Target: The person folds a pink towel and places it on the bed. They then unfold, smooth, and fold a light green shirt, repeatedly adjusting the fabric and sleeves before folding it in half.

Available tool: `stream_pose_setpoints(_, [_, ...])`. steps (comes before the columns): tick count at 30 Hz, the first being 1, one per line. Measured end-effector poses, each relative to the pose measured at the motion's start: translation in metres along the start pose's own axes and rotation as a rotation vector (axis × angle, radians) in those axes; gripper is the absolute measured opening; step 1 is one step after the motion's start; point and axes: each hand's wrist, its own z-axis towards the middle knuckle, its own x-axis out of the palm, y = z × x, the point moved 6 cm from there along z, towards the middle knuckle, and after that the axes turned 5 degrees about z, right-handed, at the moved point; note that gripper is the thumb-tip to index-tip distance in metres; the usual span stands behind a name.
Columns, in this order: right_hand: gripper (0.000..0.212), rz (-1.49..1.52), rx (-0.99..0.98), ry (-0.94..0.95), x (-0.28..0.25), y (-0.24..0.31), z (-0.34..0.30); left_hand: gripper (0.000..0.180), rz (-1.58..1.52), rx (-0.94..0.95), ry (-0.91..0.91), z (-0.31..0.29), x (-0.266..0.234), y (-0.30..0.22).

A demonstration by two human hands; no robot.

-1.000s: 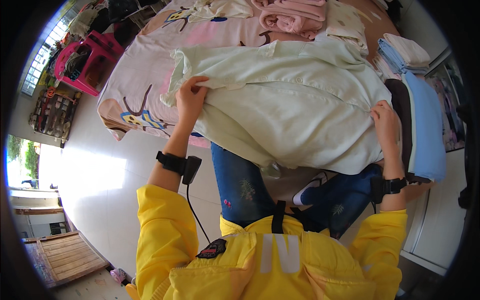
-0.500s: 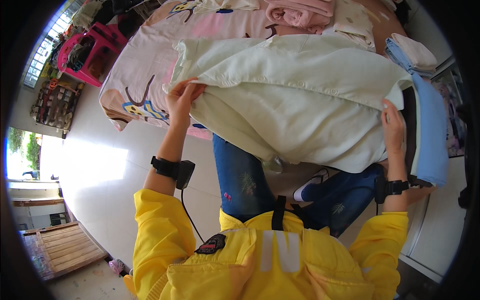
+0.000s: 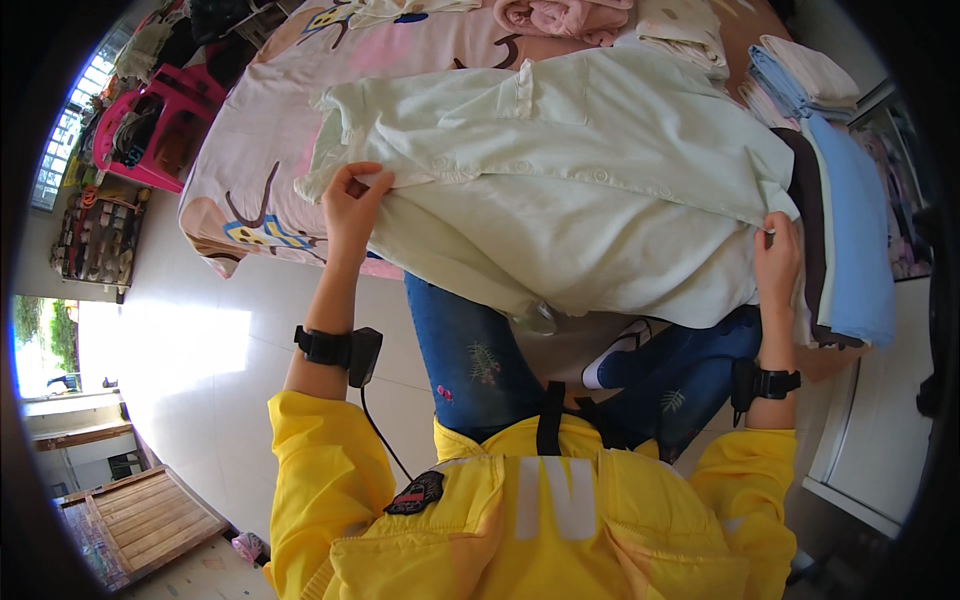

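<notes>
A pale green button-up shirt lies sideways over the bed's edge, its button strip running from left to right and its lower side hanging over my knees. My left hand pinches the shirt at the left end of the button strip. At the strip's other end, my right hand is closed on the cloth near the hem. A chest pocket shows on the far side of the shirt. Part of the shirt's lower edge hangs out of sight behind my left leg.
A patterned pink sheet covers the bed. Folded blue and dark garments hang over its right edge, below a folded stack. A rolled pink blanket lies at the back. Left stand a pink plastic chair and a wooden board.
The far side of the shirt has opened out flatter, showing its pocket. Both my hands keep hold of it, the right one lower at the hem. The whole view has shifted slightly.
</notes>
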Motion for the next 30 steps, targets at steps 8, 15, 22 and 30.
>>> stream_pose_setpoints(8, [0.027, -0.453, -0.073, 0.203, -0.023, 0.040, 0.007, 0.040, 0.604, 0.755, -0.184, -0.040, 0.030, -0.072])
stream_pose_setpoints(15, [0.024, -0.108, -0.251, 0.093, 0.021, 0.087, 0.001, 0.050, 0.788, 0.809, 0.227, -0.045, 0.075, -0.055])
stream_pose_setpoints(22, [0.018, 0.838, -0.319, 0.937, 0.079, 0.192, -0.120, 0.039, 0.531, 1.089, 0.573, -0.132, 0.081, -0.045])
stream_pose_setpoints(30, [0.056, 0.700, 0.281, 1.263, 0.262, 0.215, -0.213, 0.018, 0.637, 0.941, 0.651, -0.144, 0.099, -0.015])
